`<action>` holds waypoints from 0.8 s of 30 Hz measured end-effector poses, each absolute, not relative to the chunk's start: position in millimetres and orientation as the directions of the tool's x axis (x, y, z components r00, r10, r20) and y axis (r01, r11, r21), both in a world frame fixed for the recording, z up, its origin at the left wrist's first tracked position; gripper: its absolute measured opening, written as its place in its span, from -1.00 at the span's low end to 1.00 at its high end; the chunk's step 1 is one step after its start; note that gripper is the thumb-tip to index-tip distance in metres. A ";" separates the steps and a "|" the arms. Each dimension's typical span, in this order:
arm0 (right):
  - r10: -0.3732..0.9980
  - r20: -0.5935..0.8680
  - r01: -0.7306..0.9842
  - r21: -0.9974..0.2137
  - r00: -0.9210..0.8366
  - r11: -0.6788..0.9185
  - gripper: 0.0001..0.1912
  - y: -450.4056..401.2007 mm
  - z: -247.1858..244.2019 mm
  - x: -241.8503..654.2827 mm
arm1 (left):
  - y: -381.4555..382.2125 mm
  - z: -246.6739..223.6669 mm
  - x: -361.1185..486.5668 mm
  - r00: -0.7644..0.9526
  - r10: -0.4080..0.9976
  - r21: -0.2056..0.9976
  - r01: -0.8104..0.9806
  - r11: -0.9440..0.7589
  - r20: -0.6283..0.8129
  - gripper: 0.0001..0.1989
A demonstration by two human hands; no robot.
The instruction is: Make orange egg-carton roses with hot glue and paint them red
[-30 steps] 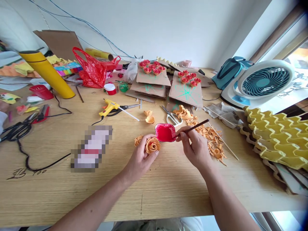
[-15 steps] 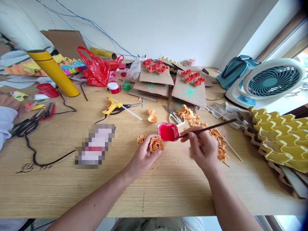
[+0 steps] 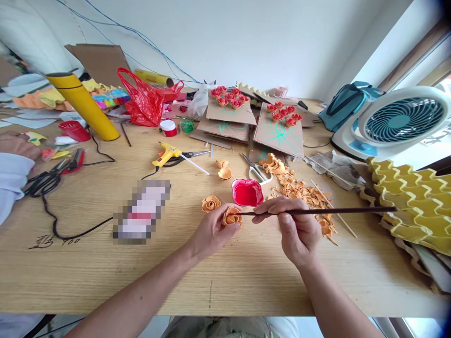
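Between the fingers and thumb of my left hand (image 3: 210,231) is an orange paper rose (image 3: 231,218), its open face turned up and to the right. My right hand (image 3: 298,230) grips a long dark paintbrush (image 3: 327,211) held nearly level, with its tip at the petals of the rose. Just beyond my hands stands a small scalloped dish (image 3: 247,192) of red paint. A second orange rose (image 3: 211,203) rests on the table beside my left hand. Farther back lie loose orange petal cups (image 3: 224,172).
White-handled scissors (image 3: 259,172) and a heap of orange scraps (image 3: 305,190) lie behind my right hand. A yellow glue gun (image 3: 167,155) and a pixelated flat object (image 3: 143,211) are left. Red-tipped roses (image 3: 229,97) stand on cardboard. Another person's sleeve (image 3: 12,178) shows far left.
My right hand has brought the brush from the paint dish leftward to the rose, and the brush is now nearly level. The rose in my left hand has tilted slightly.
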State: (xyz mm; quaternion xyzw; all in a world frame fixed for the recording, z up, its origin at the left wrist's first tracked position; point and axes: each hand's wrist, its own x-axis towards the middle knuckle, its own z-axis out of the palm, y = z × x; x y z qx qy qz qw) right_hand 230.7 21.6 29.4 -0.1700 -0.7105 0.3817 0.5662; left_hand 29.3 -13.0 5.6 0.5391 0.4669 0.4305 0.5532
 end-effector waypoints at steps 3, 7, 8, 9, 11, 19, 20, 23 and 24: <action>0.654 0.667 -0.175 -0.735 -0.356 0.655 -0.81 21.7 28.2 230.6 | -13.0 5.6 29.7 0.212 0.976 0.998 0.023 0.051 -0.055 -0.72; 0.633 0.659 -0.139 -0.729 -0.406 0.670 -0.83 22.2 26.6 231.5 | -13.0 7.9 30.0 0.205 0.976 0.997 0.049 0.060 -0.069 -0.68; 0.627 0.661 -0.132 -0.725 -0.413 0.677 -0.82 22.5 26.4 232.2 | -13.0 8.2 30.0 0.202 0.977 0.997 0.053 0.062 -0.072 -0.66; 0.619 0.663 -0.127 -0.719 -0.421 0.684 -0.82 23.0 26.5 233.1 | -13.0 8.2 30.0 0.201 0.977 0.996 0.056 0.065 -0.075 -0.65; 0.593 0.678 -0.128 -0.698 -0.434 0.704 -0.80 23.9 27.2 235.2 | -13.0 7.5 29.7 0.200 0.976 0.995 0.062 0.073 -0.084 -0.63; 0.567 0.709 -0.184 -0.678 -0.419 0.712 -0.78 22.8 29.2 235.3 | -12.2 6.4 29.3 0.211 0.974 0.996 0.038 0.076 -0.082 -0.59; 0.564 0.701 -0.178 -0.682 -0.437 0.709 -0.77 22.9 29.0 235.2 | -12.3 7.2 29.4 0.216 0.973 0.996 0.028 0.080 -0.084 -0.59; 0.566 0.706 -0.156 -0.674 -0.426 0.722 -0.76 24.7 29.3 236.8 | -12.8 9.6 29.4 0.201 0.974 0.994 0.013 0.108 -0.109 -0.61; 0.577 0.712 -0.150 -0.672 -0.399 0.725 -0.77 25.4 29.7 237.7 | -13.0 10.2 29.3 0.194 0.974 0.993 0.003 0.120 -0.118 -0.62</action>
